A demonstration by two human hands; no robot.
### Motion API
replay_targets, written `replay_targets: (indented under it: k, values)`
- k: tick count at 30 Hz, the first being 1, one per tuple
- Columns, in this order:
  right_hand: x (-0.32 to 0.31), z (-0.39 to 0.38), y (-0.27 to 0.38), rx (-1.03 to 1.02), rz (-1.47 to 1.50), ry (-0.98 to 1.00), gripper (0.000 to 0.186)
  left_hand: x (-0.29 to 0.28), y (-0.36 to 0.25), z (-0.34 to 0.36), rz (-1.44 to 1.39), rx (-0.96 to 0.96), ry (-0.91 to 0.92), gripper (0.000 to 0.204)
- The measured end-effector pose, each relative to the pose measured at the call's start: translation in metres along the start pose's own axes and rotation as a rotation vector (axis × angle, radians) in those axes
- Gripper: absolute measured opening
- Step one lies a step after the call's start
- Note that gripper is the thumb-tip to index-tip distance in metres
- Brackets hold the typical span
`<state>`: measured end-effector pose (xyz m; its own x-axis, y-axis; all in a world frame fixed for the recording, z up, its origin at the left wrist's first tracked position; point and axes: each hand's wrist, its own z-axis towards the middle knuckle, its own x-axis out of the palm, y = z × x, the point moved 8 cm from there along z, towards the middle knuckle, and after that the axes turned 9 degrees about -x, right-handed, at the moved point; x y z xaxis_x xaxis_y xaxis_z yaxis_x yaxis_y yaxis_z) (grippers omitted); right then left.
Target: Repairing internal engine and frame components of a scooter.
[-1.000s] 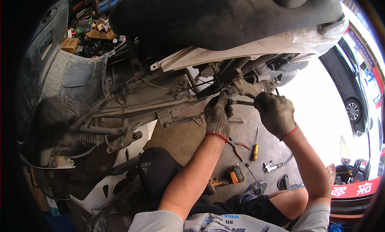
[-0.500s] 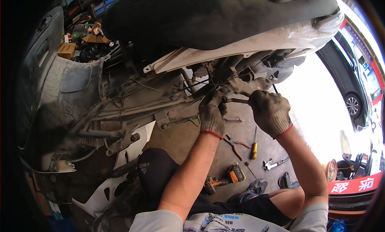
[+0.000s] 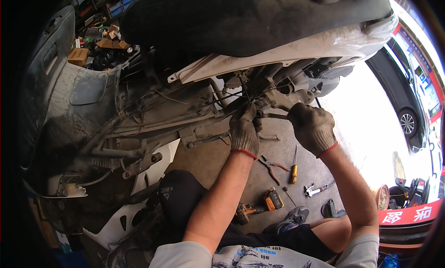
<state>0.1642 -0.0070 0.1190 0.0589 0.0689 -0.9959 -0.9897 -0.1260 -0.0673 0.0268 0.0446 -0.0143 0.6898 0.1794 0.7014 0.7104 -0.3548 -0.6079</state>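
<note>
A dusty scooter frame (image 3: 153, 115) lies stripped under its black seat (image 3: 250, 17) and white side panel (image 3: 278, 52). My left hand (image 3: 243, 131), in a grey knit glove with a red cuff, is closed on a part and thin black cables at the frame's middle. My right hand (image 3: 313, 129), gloved the same, grips the handle of a thin metal tool (image 3: 273, 115) whose tip meets the spot where my left hand holds. The joint itself is hidden by my fingers.
On the concrete floor below lie red-handled pliers (image 3: 271, 168), a yellow-handled screwdriver (image 3: 294, 168), an orange cordless drill (image 3: 264, 205) and a metal wrench (image 3: 315, 190). Loose white panels (image 3: 120, 219) lie at lower left. Boxes and parts (image 3: 92, 45) clutter the back. A dark car (image 3: 403, 96) stands outside at right.
Both hands have shifted slightly up and left with the view; my right hand has turned the tool handle a little. The grip on both sides is unchanged.
</note>
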Motion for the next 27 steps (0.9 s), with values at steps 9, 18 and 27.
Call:
replay_targets:
  k: [9,18,27]
  values:
    - [0.010,0.000,-0.005,-0.005,0.004,0.005,0.028,-0.001,-0.001,-0.001,0.027,0.002,-0.009,0.015]
    - [0.021,0.002,-0.013,0.004,0.126,0.010,0.031,0.003,-0.007,-0.010,0.044,-0.016,-0.038,0.014]
    - [0.033,0.003,-0.020,0.044,0.223,0.044,0.035,0.003,-0.007,-0.011,0.040,-0.050,-0.044,0.019]
